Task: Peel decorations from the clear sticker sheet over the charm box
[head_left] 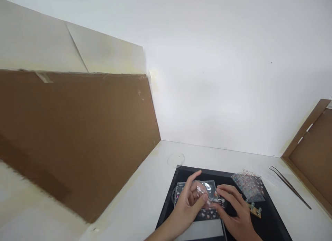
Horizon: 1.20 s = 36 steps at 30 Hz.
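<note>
My left hand (186, 210) and my right hand (233, 210) both grip a clear plastic case (197, 187) over a black mat (269, 220). A sheet of small pink and white stickers (211, 213) shows through the case, partly hidden by my fingers. Just beyond my right fingers lie a loose patterned sticker sheet (249, 187) and a small tan piece with teal knobs (254, 210). Neither hand touches them.
Metal tweezers (290, 187) lie on the white table (259, 158) to the right of the mat. A brown cardboard panel (77, 130) stands at the left and another (312, 154) at the right. A faint clear disc (176, 160) lies behind the mat.
</note>
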### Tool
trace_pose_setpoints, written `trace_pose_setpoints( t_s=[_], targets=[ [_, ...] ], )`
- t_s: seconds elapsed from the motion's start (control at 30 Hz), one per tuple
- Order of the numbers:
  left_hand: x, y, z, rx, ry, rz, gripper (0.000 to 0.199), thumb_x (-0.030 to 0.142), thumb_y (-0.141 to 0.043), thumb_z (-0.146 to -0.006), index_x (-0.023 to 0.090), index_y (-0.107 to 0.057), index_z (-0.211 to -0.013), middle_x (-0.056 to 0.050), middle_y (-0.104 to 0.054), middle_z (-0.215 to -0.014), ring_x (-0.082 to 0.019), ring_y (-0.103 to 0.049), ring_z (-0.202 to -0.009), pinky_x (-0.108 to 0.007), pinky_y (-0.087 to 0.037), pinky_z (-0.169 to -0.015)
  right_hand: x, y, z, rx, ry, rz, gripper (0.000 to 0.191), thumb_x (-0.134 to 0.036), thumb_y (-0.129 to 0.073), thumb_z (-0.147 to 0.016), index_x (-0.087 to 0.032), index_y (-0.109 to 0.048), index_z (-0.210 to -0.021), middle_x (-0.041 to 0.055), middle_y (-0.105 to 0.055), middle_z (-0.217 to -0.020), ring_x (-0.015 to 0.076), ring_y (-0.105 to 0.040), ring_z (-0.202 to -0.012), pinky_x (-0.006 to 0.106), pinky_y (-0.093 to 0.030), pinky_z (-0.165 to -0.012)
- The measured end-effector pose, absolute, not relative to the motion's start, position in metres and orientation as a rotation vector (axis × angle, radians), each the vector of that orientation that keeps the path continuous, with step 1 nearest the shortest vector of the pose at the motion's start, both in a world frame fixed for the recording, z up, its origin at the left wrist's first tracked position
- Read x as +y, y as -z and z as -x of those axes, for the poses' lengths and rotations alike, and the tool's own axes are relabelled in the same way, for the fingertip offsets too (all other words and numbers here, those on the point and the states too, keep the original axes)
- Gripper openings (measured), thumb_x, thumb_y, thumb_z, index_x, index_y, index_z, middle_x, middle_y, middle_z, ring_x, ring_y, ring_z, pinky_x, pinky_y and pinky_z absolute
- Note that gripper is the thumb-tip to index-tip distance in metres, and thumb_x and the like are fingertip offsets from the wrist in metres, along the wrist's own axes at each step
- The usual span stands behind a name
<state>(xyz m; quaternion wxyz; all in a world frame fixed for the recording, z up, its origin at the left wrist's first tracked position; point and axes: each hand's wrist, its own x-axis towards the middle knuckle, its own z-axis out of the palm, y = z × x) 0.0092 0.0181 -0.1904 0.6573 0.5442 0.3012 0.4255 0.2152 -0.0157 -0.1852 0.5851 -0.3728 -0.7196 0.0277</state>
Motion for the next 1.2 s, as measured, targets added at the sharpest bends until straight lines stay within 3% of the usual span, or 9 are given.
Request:
trace_pose_setpoints(
  t_s=[0.13, 0.4, 0.47, 0.53, 0.63, 0.7, 0.83, 1.03, 1.2],
  targets=[
    [0.019, 0.19, -0.008, 0.723, -0.99, -1.274, 0.083, 0.087, -0.078, -0.089, 0.018, -0.066, -0.133, -0.01, -0.071, -0.102, -0.019, -0.068, -0.091, -0.031, -0.059, -0.089, -0.014, 0.193, -0.21, -1.515, -0.246, 0.906, 0.015, -0.033, -0.08, -0.101, -0.033, -0.086, -0.115, 0.0079, -0.084, -0.103, 0.0206, -0.083, -0.091, 0.026, -0.07, -0.079],
    [0.02, 0.197, -0.006, 0.761, -1.069, -1.498, 0.069, 0.079, -0.059, -0.105, 0.028, -0.063, -0.152, -0.013, -0.067, -0.119, -0.018, -0.067, -0.087, -0.033, -0.063, -0.081, -0.009, 0.218, -0.204, -1.229, -0.611, 1.039, 0.039, -0.066, -0.082, -0.095, -0.03, -0.09, -0.108, 0.0092, -0.086, -0.092, 0.0225, -0.084, -0.077, 0.025, -0.069, -0.067],
    [0.02, 0.199, -0.002, 0.759, -1.075, -1.667, 0.057, 0.072, -0.049, -0.112, 0.034, -0.066, -0.152, -0.016, -0.062, -0.134, -0.023, -0.068, -0.102, -0.044, -0.064, -0.097, -0.009, 0.22, -0.205, -1.21, -0.664, 1.057, 0.042, -0.068, -0.083, -0.092, -0.03, -0.09, -0.11, 0.0102, -0.086, -0.097, 0.0232, -0.084, -0.081, 0.026, -0.069, -0.07],
    [0.019, 0.202, 0.001, 0.756, -1.066, -1.841, 0.052, 0.069, -0.048, -0.113, 0.041, -0.067, -0.153, -0.018, -0.05, -0.157, -0.032, -0.063, -0.131, -0.063, -0.055, -0.118, -0.009, 0.222, -0.206, -1.209, -0.692, 1.066, 0.043, -0.068, -0.083, -0.092, -0.031, -0.09, -0.113, 0.0113, -0.086, -0.105, 0.0238, -0.084, -0.088, 0.028, -0.07, -0.076],
    [0.018, 0.209, 0.004, 0.746, -1.057, -2.007, 0.07, 0.076, -0.065, -0.104, 0.043, -0.053, -0.164, -0.018, -0.036, -0.174, -0.042, -0.049, -0.156, -0.07, -0.049, -0.126, -0.009, 0.223, -0.207, -1.242, -0.692, 1.065, 0.045, -0.067, -0.082, -0.094, -0.03, -0.088, -0.12, 0.0115, -0.085, -0.112, 0.023, -0.082, -0.094, 0.028, -0.07, -0.081],
    [0.017, 0.214, 0.003, 0.747, -1.076, -2.077, 0.083, 0.076, -0.075, -0.099, 0.037, -0.048, -0.167, -0.019, -0.049, -0.167, -0.038, -0.059, -0.15, -0.058, -0.06, -0.119, -0.008, 0.222, -0.209, -1.292, -0.677, 1.045, 0.048, -0.066, -0.083, -0.093, -0.028, -0.087, -0.123, 0.0116, -0.085, -0.112, 0.0227, -0.082, -0.094, 0.029, -0.07, -0.08],
    [0.018, 0.215, -0.001, 0.793, -1.205, -2.23, 0.067, 0.055, -0.076, -0.106, 0.033, -0.049, -0.164, -0.014, -0.073, -0.138, -0.031, -0.076, -0.122, -0.046, -0.068, -0.106, -0.005, 0.217, -0.216, -1.424, -0.624, 0.973, 0.044, -0.058, -0.084, -0.095, -0.028, -0.085, -0.127, 0.0104, -0.083, -0.106, 0.0217, -0.08, -0.088, 0.029, -0.07, -0.076],
    [0.022, 0.196, -0.004, 0.765, -1.408, -2.456, 0.041, 0.053, -0.054, -0.116, 0.031, -0.056, -0.15, -0.002, -0.078, -0.096, -0.024, -0.075, -0.077, -0.041, -0.064, -0.078, -0.007, 0.206, -0.224, -1.589, -0.453, 0.918, 0.032, -0.042, -0.074, -0.106, -0.037, -0.08, -0.137, 0.0107, -0.079, -0.124, 0.0166, -0.079, -0.088, 0.025, -0.068, -0.075],
    [0.022, 0.184, -0.004, 0.88, -1.481, -2.401, 0.032, 0.054, -0.051, -0.117, 0.028, -0.064, -0.129, 0.001, -0.08, -0.1, -0.022, -0.078, -0.079, -0.036, -0.062, -0.07, -0.011, 0.203, -0.222, -1.682, -0.308, 0.948, 0.046, -0.042, -0.068, -0.11, -0.037, -0.067, -0.155, 0.0145, -0.066, -0.151, 0.0188, -0.079, -0.109, 0.024, -0.069, -0.082]
  ],
)
